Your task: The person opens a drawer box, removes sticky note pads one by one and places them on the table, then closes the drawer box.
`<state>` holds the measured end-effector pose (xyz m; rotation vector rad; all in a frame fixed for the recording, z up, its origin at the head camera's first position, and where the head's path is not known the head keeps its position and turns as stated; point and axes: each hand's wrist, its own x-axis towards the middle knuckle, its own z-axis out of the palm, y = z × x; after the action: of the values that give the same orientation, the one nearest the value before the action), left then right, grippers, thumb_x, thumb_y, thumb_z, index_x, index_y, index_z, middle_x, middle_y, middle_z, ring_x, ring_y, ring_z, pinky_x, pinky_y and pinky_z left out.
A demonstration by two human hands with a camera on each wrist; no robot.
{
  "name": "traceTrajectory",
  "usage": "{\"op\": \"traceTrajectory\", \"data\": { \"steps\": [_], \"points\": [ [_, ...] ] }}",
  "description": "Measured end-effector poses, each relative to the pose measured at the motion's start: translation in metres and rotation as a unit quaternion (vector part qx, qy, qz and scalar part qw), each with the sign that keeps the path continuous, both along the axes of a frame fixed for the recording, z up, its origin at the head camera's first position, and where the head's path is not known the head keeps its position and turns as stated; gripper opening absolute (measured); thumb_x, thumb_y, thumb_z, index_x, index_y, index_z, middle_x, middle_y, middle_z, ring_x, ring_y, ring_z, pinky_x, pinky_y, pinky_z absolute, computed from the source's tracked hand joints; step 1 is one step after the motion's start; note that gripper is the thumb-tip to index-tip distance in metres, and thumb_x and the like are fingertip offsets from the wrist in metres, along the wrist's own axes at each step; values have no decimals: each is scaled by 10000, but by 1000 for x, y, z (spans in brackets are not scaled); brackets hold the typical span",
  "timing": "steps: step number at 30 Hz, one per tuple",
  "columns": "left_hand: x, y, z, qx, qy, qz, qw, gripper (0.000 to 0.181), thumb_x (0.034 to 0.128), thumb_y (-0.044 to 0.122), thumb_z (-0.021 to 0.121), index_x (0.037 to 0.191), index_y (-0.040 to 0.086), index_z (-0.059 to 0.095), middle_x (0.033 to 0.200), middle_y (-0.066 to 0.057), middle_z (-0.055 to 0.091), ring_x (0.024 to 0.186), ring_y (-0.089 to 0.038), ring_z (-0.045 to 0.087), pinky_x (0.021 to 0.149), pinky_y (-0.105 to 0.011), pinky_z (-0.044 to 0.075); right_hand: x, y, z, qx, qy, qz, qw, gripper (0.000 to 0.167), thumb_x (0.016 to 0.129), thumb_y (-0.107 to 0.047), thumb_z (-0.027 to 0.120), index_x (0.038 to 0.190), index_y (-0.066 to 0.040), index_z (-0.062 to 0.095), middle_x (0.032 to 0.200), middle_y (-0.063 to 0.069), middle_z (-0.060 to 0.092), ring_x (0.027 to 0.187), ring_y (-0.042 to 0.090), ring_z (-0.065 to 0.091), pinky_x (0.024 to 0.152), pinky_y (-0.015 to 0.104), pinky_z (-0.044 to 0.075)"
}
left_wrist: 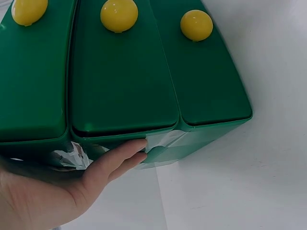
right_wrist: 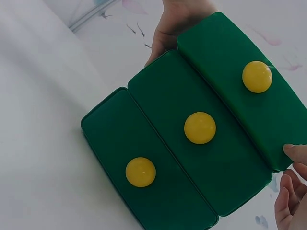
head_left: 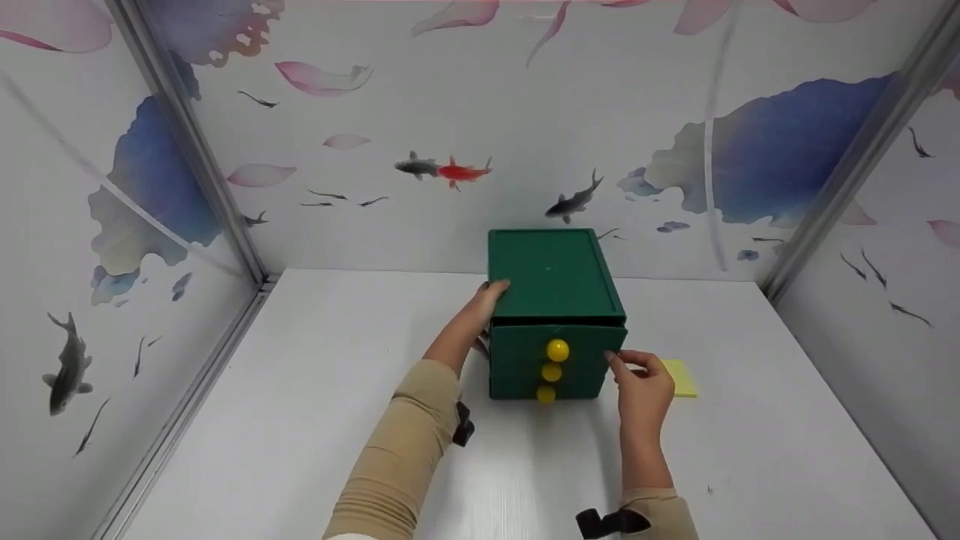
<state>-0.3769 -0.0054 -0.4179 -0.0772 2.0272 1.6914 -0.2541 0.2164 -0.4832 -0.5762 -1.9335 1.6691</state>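
A green box with three drawers, each with a round yellow knob, stands on the white table. The top drawer sticks out slightly past the other two. My left hand rests against the box's left side, thumb at the top edge, and in the left wrist view the fingers of this hand lie along the side wall. At the right end of the top drawer's front, my right hand pinches the edge between thumb and finger; in the right wrist view the thumb of that hand lies on the drawer front.
A yellow pad of paper lies on the table just right of my right hand. Behind the box rises a white wall printed with fish and petals, and similar panels stand at both sides.
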Motion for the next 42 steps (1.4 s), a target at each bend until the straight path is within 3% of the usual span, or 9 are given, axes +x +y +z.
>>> {"op": "traceTrajectory", "data": {
  "steps": [10,32,42],
  "points": [
    [2,4,0,-19,18,18,10000,840,921,614,412,1588,252,53,1544,-258,202,1311,-558,289,963,-687,352,-6,2,1,28,-14,15,10000,235,905,-221,721,1026,-27,664,1018,79,619,785,220,531,635,206,463],
    [2,-2,-1,38,13,49,10000,830,929,606,429,1587,274,49,1567,-248,147,1319,-575,266,934,-699,371,-16,-8,-4,251,408,-134,9988,212,904,-191,724,993,-11,655,1000,93,626,825,203,481,630,196,446],
    [1,-1,3,-59,-17,-4,10000,827,929,612,415,1588,264,57,1554,-257,174,1310,-564,290,944,-690,370,-19,-8,-6,839,526,-358,9944,169,881,-177,747,863,-21,688,887,72,631,731,186,516,584,204,450]
  ]
}}
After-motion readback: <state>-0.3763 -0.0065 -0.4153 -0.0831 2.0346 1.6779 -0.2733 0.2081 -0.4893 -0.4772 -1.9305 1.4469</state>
